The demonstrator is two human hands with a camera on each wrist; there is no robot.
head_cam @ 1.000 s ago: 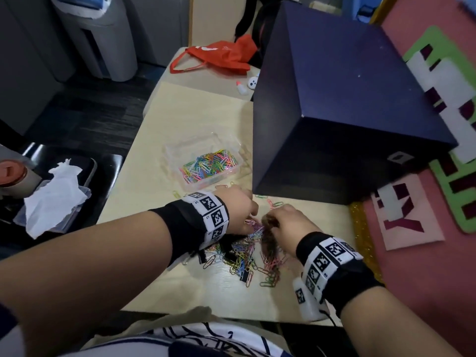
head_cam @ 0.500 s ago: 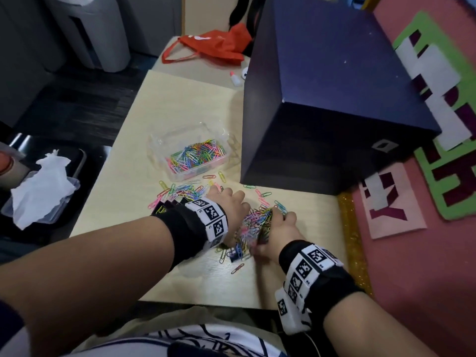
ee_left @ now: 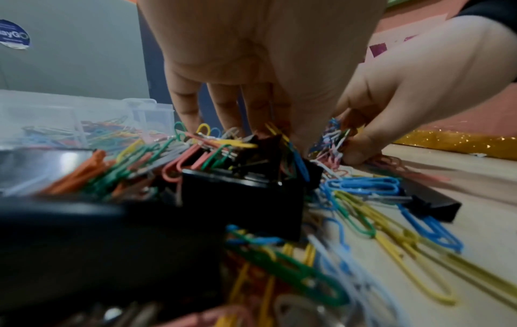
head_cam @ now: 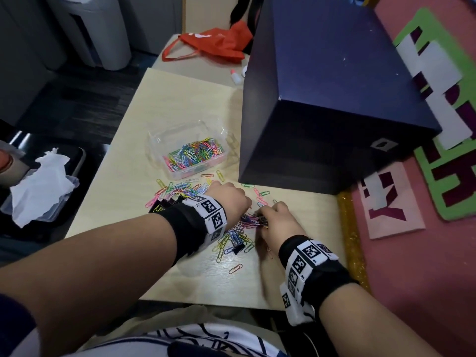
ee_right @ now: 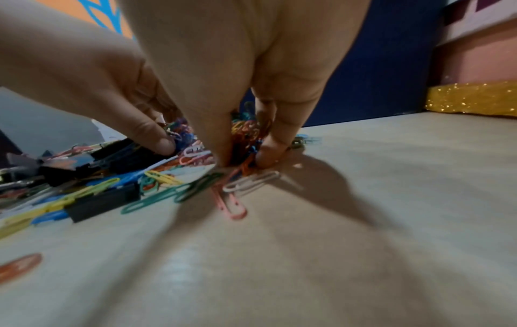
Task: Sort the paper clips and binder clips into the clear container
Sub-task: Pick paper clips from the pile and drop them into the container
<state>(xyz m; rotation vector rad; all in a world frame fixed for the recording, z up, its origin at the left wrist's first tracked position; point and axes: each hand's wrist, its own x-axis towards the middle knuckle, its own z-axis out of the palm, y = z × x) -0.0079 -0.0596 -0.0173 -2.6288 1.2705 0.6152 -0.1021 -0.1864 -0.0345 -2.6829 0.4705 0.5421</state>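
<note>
A clear container [head_cam: 159, 140] holding several coloured paper clips stands on the table [head_cam: 167, 104], just beyond my hands. A pile of loose paper clips [head_cam: 231, 235] mixed with black binder clips [ee_left: 240, 194] lies between my hands. My left hand [head_cam: 244, 204] reaches down into the pile with fairly straight fingers [ee_left: 223, 106] and touches the clips. My right hand [head_cam: 262, 215] faces it, and its thumb and fingers [ee_right: 268, 141] pinch a bunch of paper clips [ee_left: 333, 141] just above the table. More paper clips [head_cam: 180, 189] lie between the container and my left wrist.
A big dark blue box [head_cam: 334, 99] fills the table's right side, close behind my hands. A gold glitter strip [head_cam: 350, 228] edges the table on the right. A red bag [head_cam: 213, 45] and a small bottle [head_cam: 235, 76] lie at the far end. A tissue [head_cam: 41, 181] sits off to the left.
Both hands have drawn closer together around the pile, and the right hand's fingers have closed on a bunch of paper clips. The head camera has tilted, which brings more loose clips into view.
</note>
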